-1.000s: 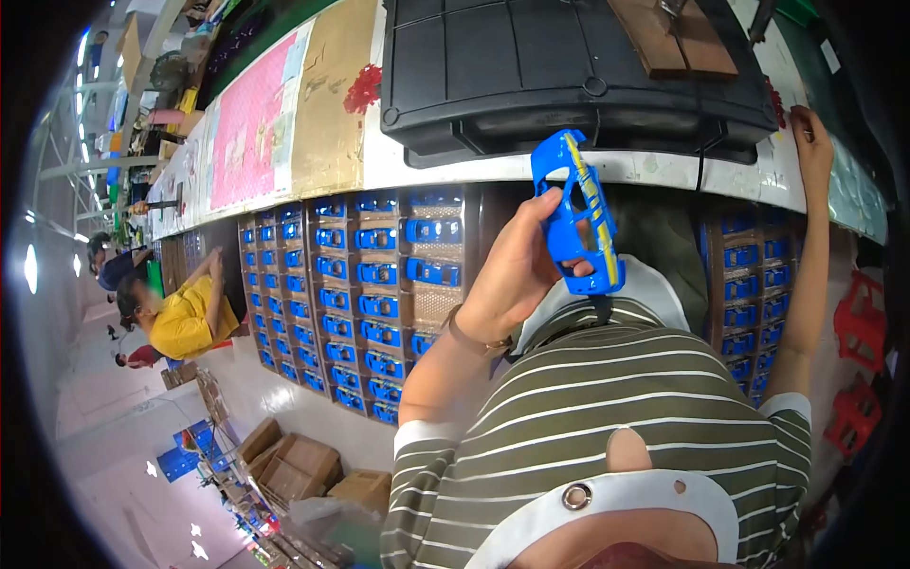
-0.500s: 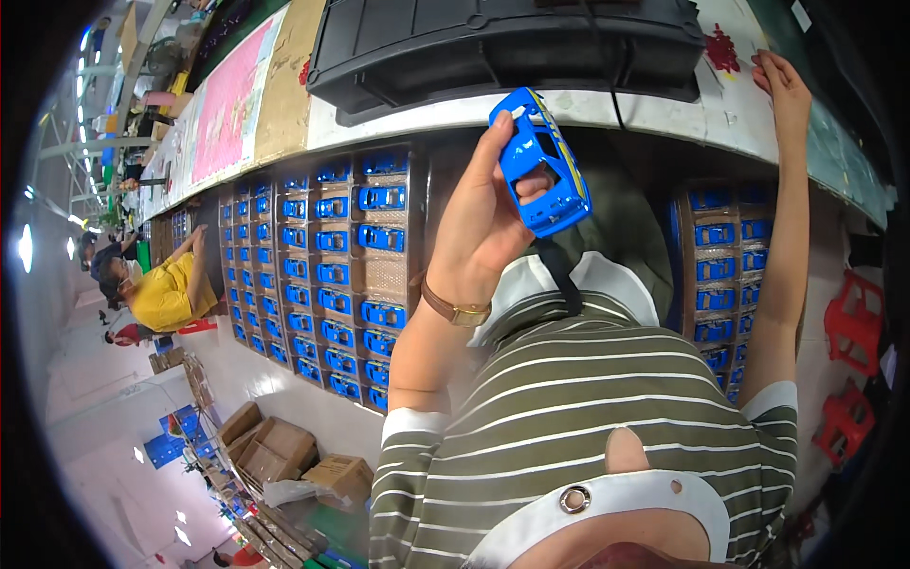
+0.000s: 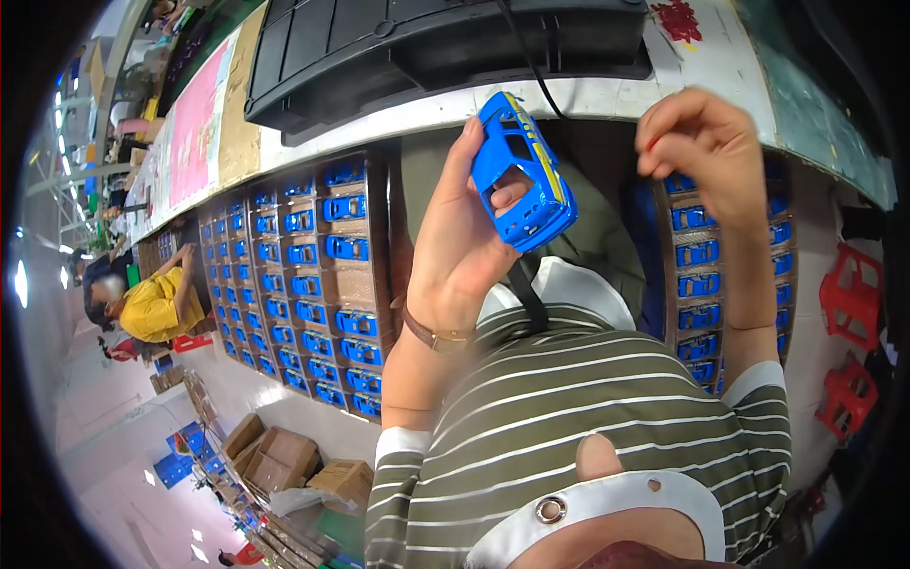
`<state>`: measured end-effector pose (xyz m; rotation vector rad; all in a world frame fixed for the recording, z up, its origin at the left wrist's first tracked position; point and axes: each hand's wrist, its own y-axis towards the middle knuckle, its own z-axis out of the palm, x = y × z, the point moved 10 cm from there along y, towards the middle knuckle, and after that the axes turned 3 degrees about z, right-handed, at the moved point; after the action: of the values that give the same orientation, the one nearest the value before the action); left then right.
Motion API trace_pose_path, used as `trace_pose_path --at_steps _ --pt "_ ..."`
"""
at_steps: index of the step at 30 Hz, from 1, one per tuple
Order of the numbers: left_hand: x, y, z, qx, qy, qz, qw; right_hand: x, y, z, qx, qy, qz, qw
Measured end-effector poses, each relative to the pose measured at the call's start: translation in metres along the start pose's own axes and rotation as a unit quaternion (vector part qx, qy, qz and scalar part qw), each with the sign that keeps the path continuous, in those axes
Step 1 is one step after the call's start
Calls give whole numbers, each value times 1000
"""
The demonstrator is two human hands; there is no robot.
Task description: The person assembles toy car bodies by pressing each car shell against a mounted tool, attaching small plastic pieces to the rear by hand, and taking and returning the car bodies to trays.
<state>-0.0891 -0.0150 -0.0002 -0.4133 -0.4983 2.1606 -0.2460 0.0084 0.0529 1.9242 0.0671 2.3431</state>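
My left hand (image 3: 455, 256) holds a blue toy car shell (image 3: 526, 180) upright in front of my chest, with a fingertip showing through its window opening. My right hand (image 3: 701, 142) hovers just to the right of the car at the same height. Its fingertips are pinched together on a small red piece (image 3: 652, 144), of which only a fleck shows. The two hands are apart, with a narrow gap between them. A small heap of red pieces (image 3: 678, 19) lies on the white worktable (image 3: 607, 95) above.
A large black plastic crate (image 3: 398, 47) sits on the table. Cardboard trays of blue car shells (image 3: 313, 284) are stacked under it at the left, and more trays (image 3: 701, 256) at the right. Red stools (image 3: 853, 294) stand far right. A person in yellow (image 3: 152, 303) sits far left near cardboard boxes (image 3: 284, 455).
My right hand has drawn back from the red pieces on the table and now sits beside the car with pinched fingers. My left hand has kept the car raised.
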Motion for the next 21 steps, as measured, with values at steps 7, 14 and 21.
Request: trace_pose_path --at_steps 7,14,21 --pt "-4 -7 -9 -12 23 4 1000 -11 -3 51 17 83 26 996" --pt "-16 -10 -19 -12 32 25 999 3 -18 76 -31 -7 42 999" --pt "-12 -1 -21 -39 42 25 998 29 -11 84 -11 -220 -101 970"
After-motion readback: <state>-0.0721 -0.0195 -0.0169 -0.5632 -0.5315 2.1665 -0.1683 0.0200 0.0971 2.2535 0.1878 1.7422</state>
